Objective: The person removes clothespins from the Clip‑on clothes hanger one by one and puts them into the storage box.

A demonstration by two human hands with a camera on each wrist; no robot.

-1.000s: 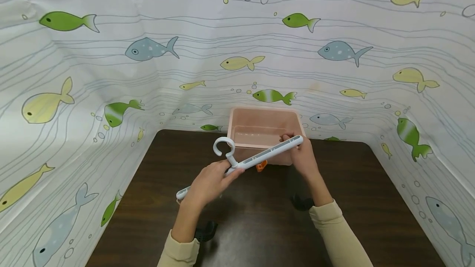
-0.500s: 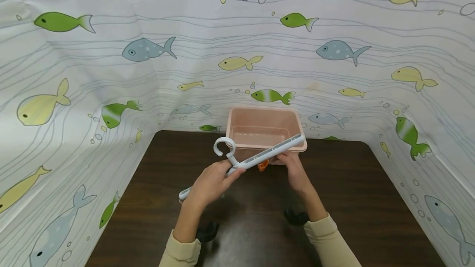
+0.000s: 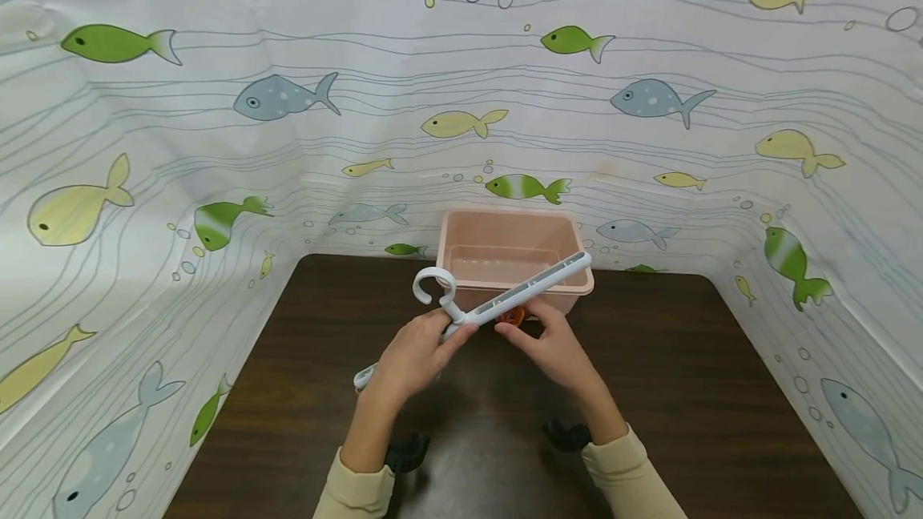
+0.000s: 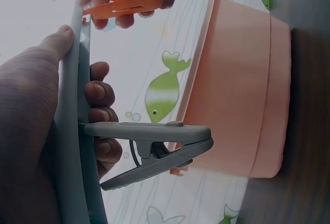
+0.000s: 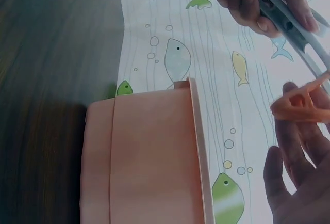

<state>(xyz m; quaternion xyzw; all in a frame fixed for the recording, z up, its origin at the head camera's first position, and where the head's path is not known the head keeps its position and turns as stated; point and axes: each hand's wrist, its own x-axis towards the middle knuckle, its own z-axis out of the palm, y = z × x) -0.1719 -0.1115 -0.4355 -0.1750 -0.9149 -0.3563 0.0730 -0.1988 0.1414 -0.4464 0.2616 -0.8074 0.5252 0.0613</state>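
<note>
My left hand (image 3: 413, 355) grips a pale grey-white clothes hanger (image 3: 534, 287) near its middle, below the curled hook (image 3: 436, 279). The hanger is held tilted, its right arm raised. An orange clip (image 4: 147, 0) hangs from the hanger in the left wrist view, beyond a grey clip (image 4: 149, 130) nearer the camera. My right hand (image 3: 558, 347) is at the orange clip, partly under the hanger. In the right wrist view its fingers (image 5: 294, 146) extend behind the orange clip (image 5: 294, 113), with the thumb apart from it; whether the fingers touch it is unclear.
A pink plastic bin (image 3: 505, 231) stands on the dark wooden table (image 3: 476, 439) behind the hanger, against the fish-patterned backdrop (image 3: 404, 38). The backdrop also rises along both sides. Dark wrist devices (image 3: 566, 435) sit under both forearms.
My right hand has come down and left, from the raised end of the hanger to the orange clip. The left hand keeps its grip on the hanger, almost in place.
</note>
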